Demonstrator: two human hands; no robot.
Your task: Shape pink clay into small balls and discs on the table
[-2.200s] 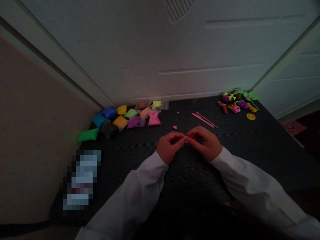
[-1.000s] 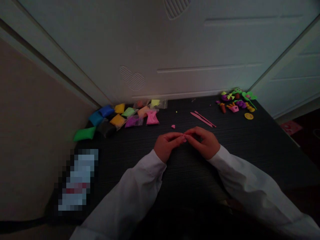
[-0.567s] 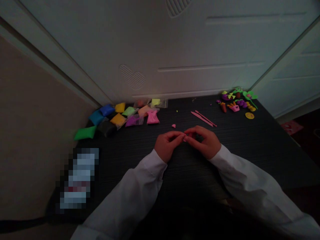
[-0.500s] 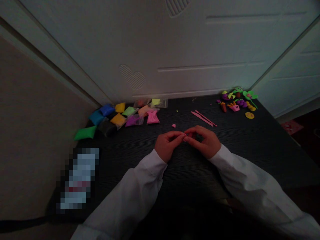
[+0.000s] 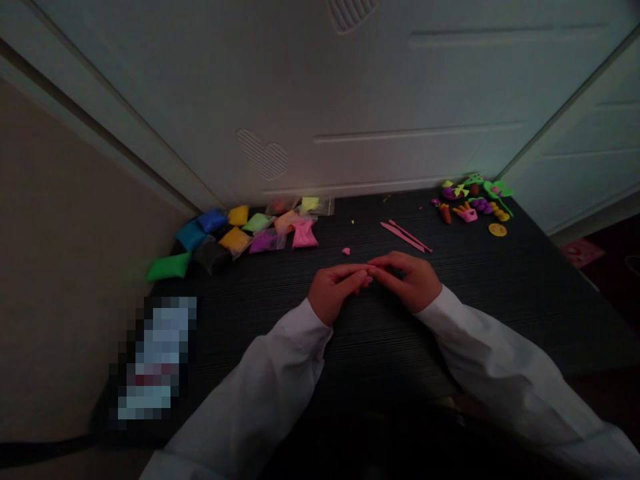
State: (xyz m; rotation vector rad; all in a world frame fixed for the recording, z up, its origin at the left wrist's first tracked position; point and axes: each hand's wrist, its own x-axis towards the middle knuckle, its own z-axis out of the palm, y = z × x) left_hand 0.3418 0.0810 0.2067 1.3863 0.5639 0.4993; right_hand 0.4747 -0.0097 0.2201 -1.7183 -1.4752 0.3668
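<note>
My left hand point(image 5: 334, 290) and my right hand point(image 5: 407, 280) meet fingertip to fingertip over the dark table point(image 5: 500, 293). Both pinch a tiny pink clay piece point(image 5: 369, 280) between them, mostly hidden by the fingers. White sleeves cover both forearms. A second small pink clay bit point(image 5: 345, 251) lies on the table just beyond my left hand.
Several coloured clay bags point(image 5: 235, 237) lie at the back left against the white door point(image 5: 350, 100). Two pink modelling tools point(image 5: 406, 237) rest beyond my right hand. Small finished clay figures point(image 5: 473, 203) cluster at the back right. A blurred flat object point(image 5: 157, 360) lies at the front left.
The hands stay together at the same spot, with only small finger movements on the pink piece. The view shifts slightly.
</note>
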